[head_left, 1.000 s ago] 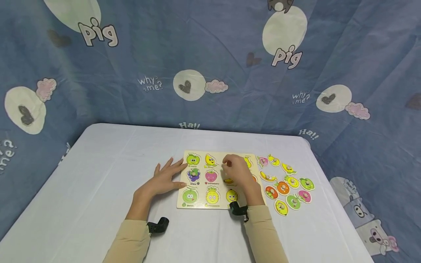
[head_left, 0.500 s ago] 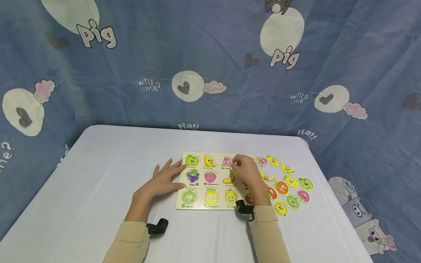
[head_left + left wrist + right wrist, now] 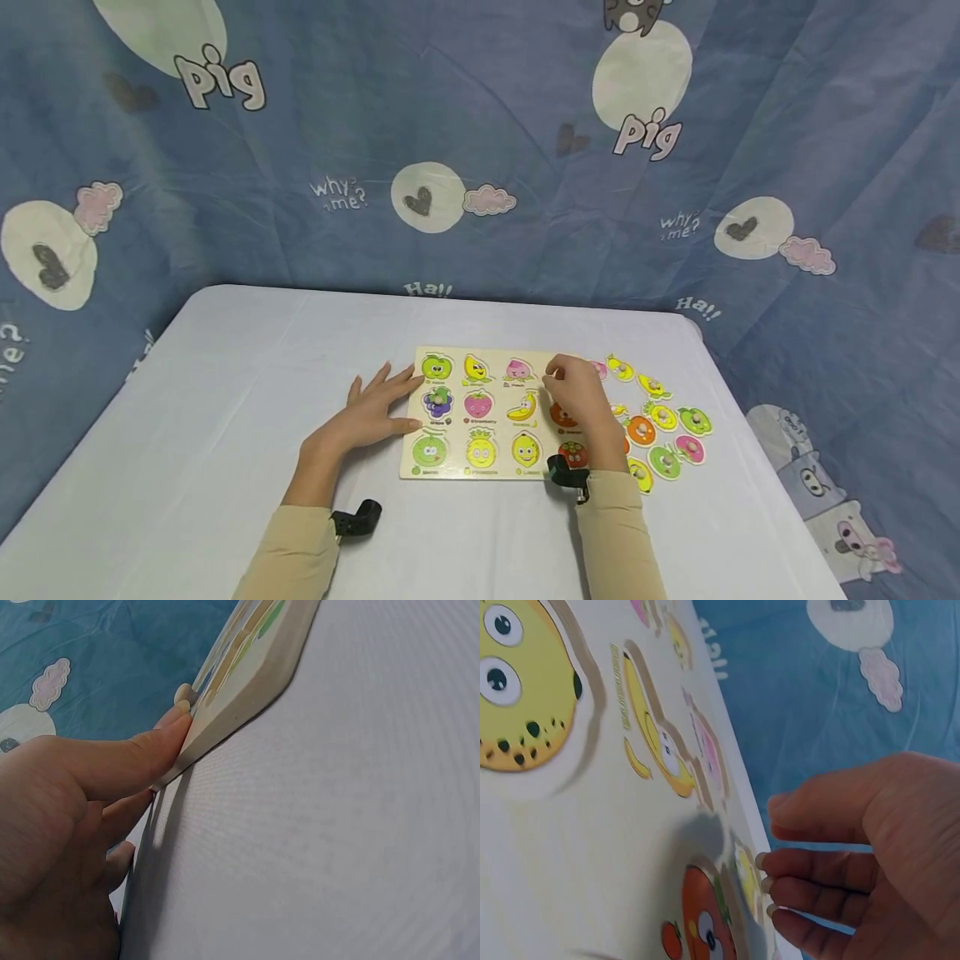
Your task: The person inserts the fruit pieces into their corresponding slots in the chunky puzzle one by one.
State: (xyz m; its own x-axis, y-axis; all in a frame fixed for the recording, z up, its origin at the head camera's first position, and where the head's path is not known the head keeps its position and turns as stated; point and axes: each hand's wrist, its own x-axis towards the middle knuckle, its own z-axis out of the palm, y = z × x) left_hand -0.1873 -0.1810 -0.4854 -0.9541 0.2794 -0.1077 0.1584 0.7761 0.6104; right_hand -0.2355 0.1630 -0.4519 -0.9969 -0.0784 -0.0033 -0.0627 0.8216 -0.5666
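Note:
A pale wooden puzzle board (image 3: 457, 450) printed with smiling fruits lies flat on the table. Against its left edge rests my left hand (image 3: 367, 415), fingers spread and thumb straight; in the left wrist view the thumb (image 3: 161, 746) touches the board's side. A purple grape piece (image 3: 438, 402) with a knob sits in its recess. Over the board's right column is my right hand (image 3: 579, 392), hiding part of it. The right wrist view shows the thumb (image 3: 817, 806) apart from loosely bent fingers (image 3: 821, 871), nothing between them, beside the orange recess (image 3: 705, 915) and banana recess (image 3: 656, 735).
Loose knobbed fruit pieces lie right of the board, among them a green apple (image 3: 695, 420), an orange (image 3: 641, 430) and a pineapple (image 3: 662, 415). The white table (image 3: 300, 333) ends at a blue printed cloth (image 3: 300, 233) behind.
My right hand has moved right across the board, uncovering the peach and banana pictures and covering the top right recess. The left hand stays at the left edge.

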